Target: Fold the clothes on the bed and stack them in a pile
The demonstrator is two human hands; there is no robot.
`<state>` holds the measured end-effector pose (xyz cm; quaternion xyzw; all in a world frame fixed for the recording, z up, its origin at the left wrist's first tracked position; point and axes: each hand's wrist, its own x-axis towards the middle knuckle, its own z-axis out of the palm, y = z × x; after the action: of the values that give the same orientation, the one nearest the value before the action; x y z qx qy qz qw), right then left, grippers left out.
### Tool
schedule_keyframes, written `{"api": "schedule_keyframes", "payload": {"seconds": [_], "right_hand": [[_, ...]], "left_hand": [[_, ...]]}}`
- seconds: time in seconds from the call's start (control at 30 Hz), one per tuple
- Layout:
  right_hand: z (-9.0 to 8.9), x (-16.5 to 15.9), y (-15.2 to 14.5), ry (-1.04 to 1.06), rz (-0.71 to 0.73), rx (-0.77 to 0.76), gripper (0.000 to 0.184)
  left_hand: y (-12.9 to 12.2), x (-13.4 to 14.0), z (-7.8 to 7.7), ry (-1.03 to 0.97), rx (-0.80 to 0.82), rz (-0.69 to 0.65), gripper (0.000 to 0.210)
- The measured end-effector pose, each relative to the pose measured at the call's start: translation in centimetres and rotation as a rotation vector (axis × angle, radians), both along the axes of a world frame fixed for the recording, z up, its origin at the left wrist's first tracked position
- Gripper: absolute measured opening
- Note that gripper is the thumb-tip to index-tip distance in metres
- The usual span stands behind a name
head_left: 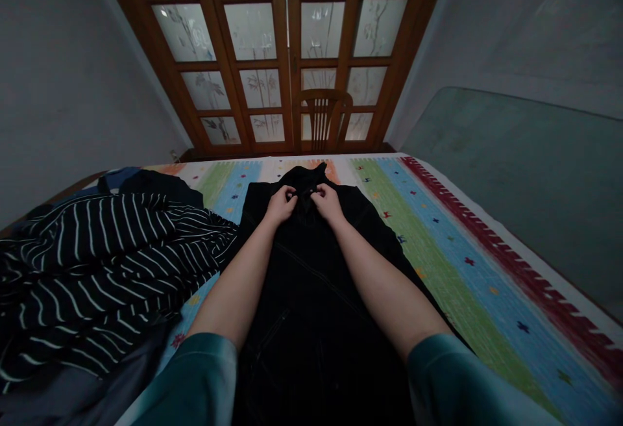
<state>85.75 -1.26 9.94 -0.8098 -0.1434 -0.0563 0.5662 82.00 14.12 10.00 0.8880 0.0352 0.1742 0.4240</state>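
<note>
Along the left side of the worktop (487, 322), a black-and-white striped garment (97, 238) lies heaped, with dark cloth (163, 182) just beyond its far side; probably kept there so the middle serves the piece being handled. Its right end appears to touch the black garment (311, 296). Mid-worktop, that black garment lies spread out, collar (304, 176) far, body running to the near side, presumably to put the neck opening within equal reach of both arms. Left hand (282, 205): at left of the opening, thumb and fingertips drawn together; grip nearly closed, apparently pinching the fabric edge. Right hand (327, 203): mirrors it at right of the opening, grip likewise narrowed on fabric; exact fold too dark to resolve. Paired hold likely keeps both sides level. Past the far edge: wooden chair (324, 111) in front of glazed doors (287, 56). To the right, patterned cloth (452, 244) covers the worktop, presumably as protection; a greenish panel (525, 186) stands beyond the right edge.
</note>
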Motion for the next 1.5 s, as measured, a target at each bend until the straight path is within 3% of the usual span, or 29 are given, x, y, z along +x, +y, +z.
{"api": "schedule_keyframes", "payload": {"seconds": [0.1, 0.33, 0.63, 0.83, 0.97, 1.13, 1.4, 1.5], "right_hand": [[0.4, -0.4, 0.1, -0.032, 0.026, 0.065, 0.012], [-0.1, -1.0, 0.6, -0.054, 0.123, -0.1, 0.021], [0.4, -1.6, 0.5, -0.128, 0.205, -0.228, 0.018], [0.3, -1.4, 0.3, -0.16, 0.208, -0.23, 0.022], [0.1, -1.3, 0.2, -0.135, 0.181, -0.253, 0.022], [0.0, -1.3, 0.4, -0.121, 0.138, -0.264, 0.019], [-0.4, -1.0, 0.6, -0.104, 0.106, -0.199, 0.004], [-0.6, -1.1, 0.7, -0.113, 0.097, -0.155, 0.008]], "left_hand": [[0.0, 0.1, -0.2, -0.011, -0.016, -0.014, 0.026], [0.1, 0.9, -0.7, -0.074, -0.309, -0.097, 0.015], [-0.3, 1.0, -0.5, -0.038, -0.395, -0.049, 0.008], [-0.5, 0.5, 0.2, 0.09, -0.523, -0.013, 0.013], [-0.7, 0.2, 0.4, 0.068, -0.489, -0.025, 0.021], [-0.7, 0.6, 0.0, 0.019, -0.432, 0.02, 0.012], [-0.5, 1.0, -0.1, 0.1, -0.561, 0.007, 0.007], [-0.5, 0.9, 0.1, 0.083, -0.578, -0.022, 0.005]]}}
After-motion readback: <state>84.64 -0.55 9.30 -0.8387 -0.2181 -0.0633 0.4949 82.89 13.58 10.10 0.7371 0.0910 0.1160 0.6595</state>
